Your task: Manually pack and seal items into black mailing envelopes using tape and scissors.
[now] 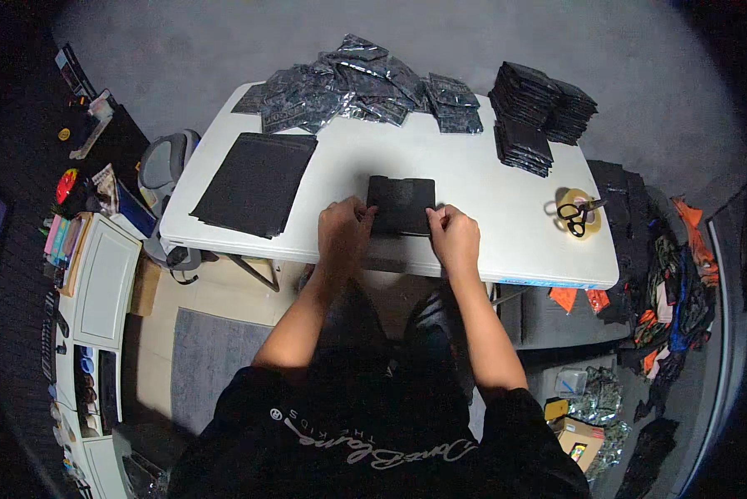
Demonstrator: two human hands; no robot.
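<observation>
Two hands (344, 235) (456, 239) gripping rectangle (401, 206) edges, roomy tabletop (510, 212)

Two hands (344, 234), one held black piece (401, 206), one tape roll (594, 223), one pair of scissors (588, 206)

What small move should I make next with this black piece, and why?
I'd probably slide the black piece slightly farther onto the white table: it lies on the part nearest you, and your left hand and right hand are at its opposite sides.
</observation>
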